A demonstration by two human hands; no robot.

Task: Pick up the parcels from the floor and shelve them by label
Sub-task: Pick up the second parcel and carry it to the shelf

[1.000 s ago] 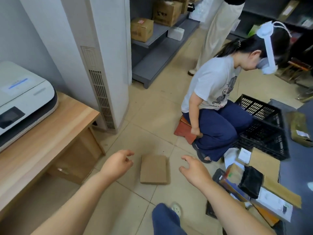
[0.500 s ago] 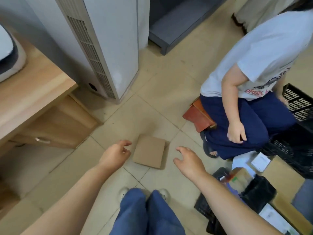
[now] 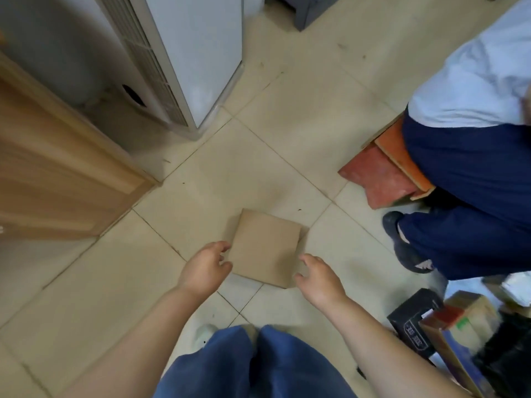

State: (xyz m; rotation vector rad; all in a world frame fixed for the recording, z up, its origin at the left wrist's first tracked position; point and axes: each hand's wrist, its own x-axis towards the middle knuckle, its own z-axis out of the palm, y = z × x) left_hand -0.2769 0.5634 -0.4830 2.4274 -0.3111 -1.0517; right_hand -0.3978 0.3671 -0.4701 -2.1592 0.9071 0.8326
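A flat brown cardboard parcel (image 3: 265, 247) lies on the beige tiled floor just in front of my knees. My left hand (image 3: 205, 267) is at its left edge, fingers curled and apart, touching or nearly touching the edge. At the parcel's near right corner my right hand (image 3: 319, 275) hovers with fingers spread. Neither hand holds anything. No label shows on the parcel's upper face.
Another person (image 3: 471, 179) crouches at the right on a low red stool (image 3: 376, 179). A heap of parcels (image 3: 439, 331) lies at the lower right. A white floor-standing unit (image 3: 189, 53) and a wooden desk side (image 3: 54, 173) stand to the left.
My view has tipped further down and closer to the floor. Both hands have closed in on the parcel, the left reaching its left edge and the right its near right corner.
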